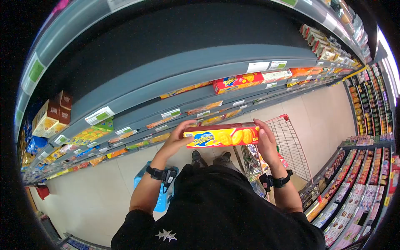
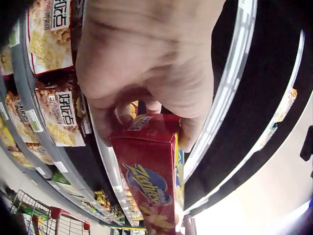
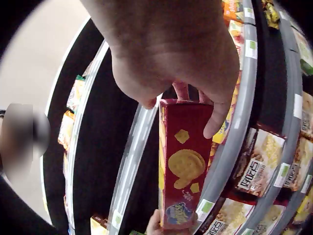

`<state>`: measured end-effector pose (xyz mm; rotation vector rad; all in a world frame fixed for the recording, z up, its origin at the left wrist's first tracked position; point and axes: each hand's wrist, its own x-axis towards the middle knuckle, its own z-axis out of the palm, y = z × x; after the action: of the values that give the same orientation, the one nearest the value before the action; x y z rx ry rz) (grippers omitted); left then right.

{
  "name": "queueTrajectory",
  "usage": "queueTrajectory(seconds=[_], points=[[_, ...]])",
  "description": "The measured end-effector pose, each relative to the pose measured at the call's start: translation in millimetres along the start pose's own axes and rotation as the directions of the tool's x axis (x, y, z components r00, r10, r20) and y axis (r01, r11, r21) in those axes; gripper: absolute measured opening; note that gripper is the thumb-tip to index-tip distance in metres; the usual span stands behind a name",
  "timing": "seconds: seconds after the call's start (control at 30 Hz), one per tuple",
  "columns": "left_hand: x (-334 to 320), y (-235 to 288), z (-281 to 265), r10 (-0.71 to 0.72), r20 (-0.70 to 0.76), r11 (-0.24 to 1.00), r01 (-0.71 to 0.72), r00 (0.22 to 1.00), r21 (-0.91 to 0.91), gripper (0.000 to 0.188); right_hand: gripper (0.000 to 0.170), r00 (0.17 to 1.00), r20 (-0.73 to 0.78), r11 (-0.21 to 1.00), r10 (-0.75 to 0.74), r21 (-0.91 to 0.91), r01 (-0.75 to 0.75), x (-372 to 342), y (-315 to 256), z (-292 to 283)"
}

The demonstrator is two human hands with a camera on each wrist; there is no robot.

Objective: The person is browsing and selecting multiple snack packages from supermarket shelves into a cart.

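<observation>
A red and yellow cracker box (image 1: 223,137) is held level in front of the body, its front with pictured round crackers facing up toward the head view. My left hand (image 1: 171,143) grips one end and my right hand (image 1: 267,143) grips the other. In the left wrist view, thumb and fingers of the left hand (image 2: 151,58) curl around the box's end, with the dark red side of the box (image 2: 146,176) showing. From the right wrist view, the right hand (image 3: 176,54) clasps the opposite end, and left fingertips (image 3: 154,223) show at the far end.
Grey store shelves (image 1: 175,62) curve across the front, with a similar red box (image 1: 237,82) on one. Brown boxes (image 1: 50,118) stand at the left. A wire shopping cart (image 1: 291,146) is to the right, and a blue basket (image 1: 162,202) is on the floor at the left.
</observation>
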<state>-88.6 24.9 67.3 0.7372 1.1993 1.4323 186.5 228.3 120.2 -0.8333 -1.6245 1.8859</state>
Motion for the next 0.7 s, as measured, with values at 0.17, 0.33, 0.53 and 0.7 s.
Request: queueTrajectory(seconds=[0.17,0.33,0.53,0.7], points=[[19.9,1.5,11.7,0.125,0.143,0.979,-0.146,0.982,0.146,0.037,0.043,0.956,-0.082,0.926,0.282,0.283,-0.249,0.1,32.7,-13.0],[23.0,38.0,35.3,-0.04,0.461,0.961,-0.092,0.886,0.261,0.04,0.044,0.947,-0.044,0.884,0.317,0.374,-0.279,-3.5,52.7,-16.9],[29.2,37.9,42.7,-0.129,0.511,0.936,-0.066,0.85,0.346,0.046,0.043,0.934,-0.02,0.852,0.356,0.417,-0.316,-6.1,65.5,-21.2],[31.4,43.2,50.1,0.003,0.552,0.972,-0.132,0.834,0.195,0.05,0.046,0.902,0.009,0.825,0.432,0.399,-0.399,-6.2,57.3,-8.5]])
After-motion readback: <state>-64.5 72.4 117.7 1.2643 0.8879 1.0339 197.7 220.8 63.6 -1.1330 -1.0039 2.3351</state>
